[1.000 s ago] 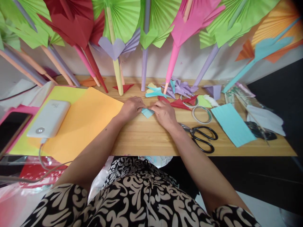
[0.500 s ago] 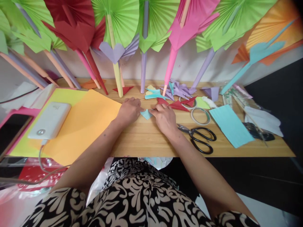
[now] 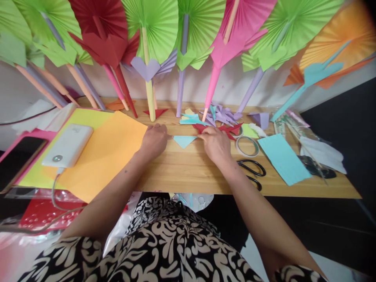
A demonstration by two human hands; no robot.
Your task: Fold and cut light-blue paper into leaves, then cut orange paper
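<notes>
A light-blue paper folded into a triangle (image 3: 184, 141) lies on the wooden table, its point towards me. Just left of its corner is my left hand (image 3: 154, 139), fingers loosely bent and thumb stretched towards the paper, with a small gap between. My right hand (image 3: 216, 143) rests by the opposite corner, its fingertips at or very near the paper's edge. Neither hand grips anything that I can see. Black-handled scissors (image 3: 252, 167) lie beside my right wrist, their blades hidden behind it. Red folded paper (image 3: 230, 129) sits just beyond my right hand.
Several paper fans on rolled sticks lean along the wall, including a red one (image 3: 101, 29). A power bank (image 3: 69, 145) lies on orange paper (image 3: 108, 152), beside a phone (image 3: 22, 162). To the right are a tape roll (image 3: 247, 146) and a blue sheet (image 3: 283, 158).
Both hands have moved apart, off the blue paper, exposing its whole triangle. My right forearm now covers the scissor blades. The camera view has shifted slightly.
</notes>
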